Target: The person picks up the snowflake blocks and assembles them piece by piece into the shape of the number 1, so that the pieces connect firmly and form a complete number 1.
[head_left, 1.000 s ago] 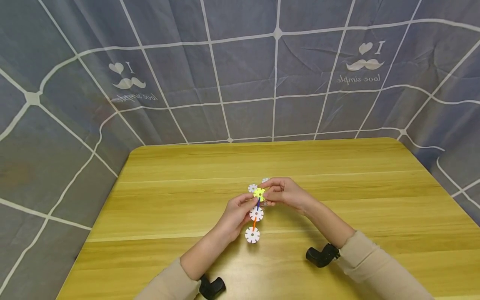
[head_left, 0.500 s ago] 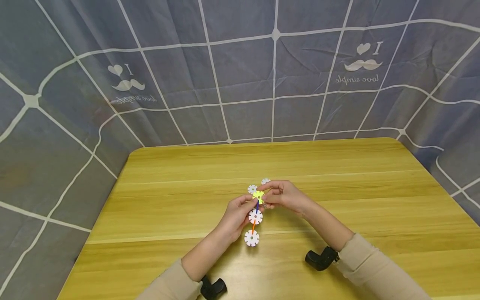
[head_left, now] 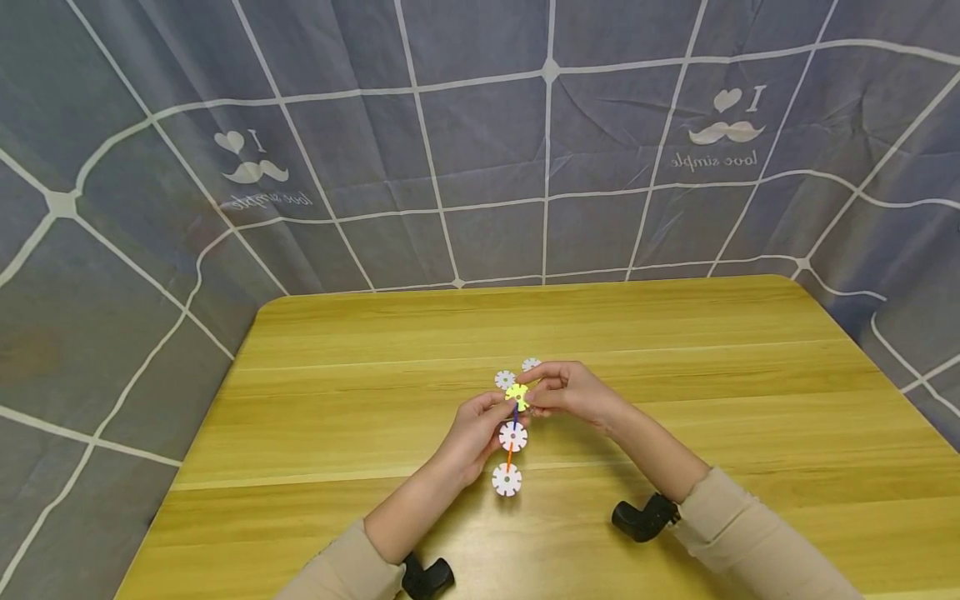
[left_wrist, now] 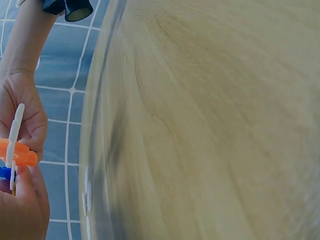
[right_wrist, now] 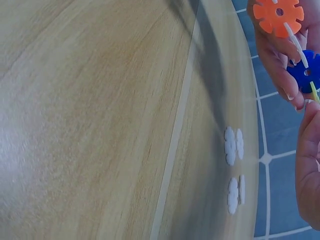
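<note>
A chain of notched discs hangs between the hands: a yellow disc (head_left: 517, 397) on top, a blue disc (right_wrist: 306, 73) seen edge-on in the head view, a white disc (head_left: 513, 437), an orange disc (right_wrist: 278, 18) and a white end disc (head_left: 506, 480). My left hand (head_left: 471, 435) grips the chain around the blue and yellow discs, its thumb at their joint. From the right, my right hand (head_left: 576, 393) pinches the yellow disc's edge between thumb and fingers. Part of the fingers behind the discs is hidden.
White discs (head_left: 505, 379) (right_wrist: 230, 145) lie on the wooden table (head_left: 360, 350) just beyond the hands. A grey curtain (head_left: 480, 158) with white lines stands behind the table. Black wrist-worn devices (head_left: 643, 517) sit at both sleeves.
Both hands and the disc chain have shifted slightly lower in the head view. The grips look the same, with the yellow disc still between the hands.
</note>
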Demonstrator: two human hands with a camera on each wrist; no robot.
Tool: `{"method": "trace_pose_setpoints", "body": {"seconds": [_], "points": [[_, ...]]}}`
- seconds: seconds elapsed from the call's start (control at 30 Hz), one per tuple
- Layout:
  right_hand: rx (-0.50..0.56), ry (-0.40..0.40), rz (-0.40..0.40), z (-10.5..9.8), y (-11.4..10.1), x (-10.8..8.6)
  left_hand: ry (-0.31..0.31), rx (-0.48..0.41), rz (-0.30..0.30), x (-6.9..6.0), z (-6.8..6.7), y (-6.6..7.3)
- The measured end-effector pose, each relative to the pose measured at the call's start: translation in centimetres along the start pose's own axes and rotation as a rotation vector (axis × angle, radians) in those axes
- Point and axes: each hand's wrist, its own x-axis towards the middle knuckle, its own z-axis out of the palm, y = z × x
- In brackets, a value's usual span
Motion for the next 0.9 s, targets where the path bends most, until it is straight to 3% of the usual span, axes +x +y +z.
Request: {"method": "trace_pose_setpoints", "body": {"seconds": [0.43, 0.9], "points": [[0.014, 0.073, 0.036, -1.4, 0.1, 0.2, 0.011, -0.020, 0.010, 0.1, -0.2, -0.2], [-0.060, 0.182, 0.070, -3.8, 1.4, 0.9, 0.037, -0.026, 0.005, 0.1, -0.2, -0.5]]}}
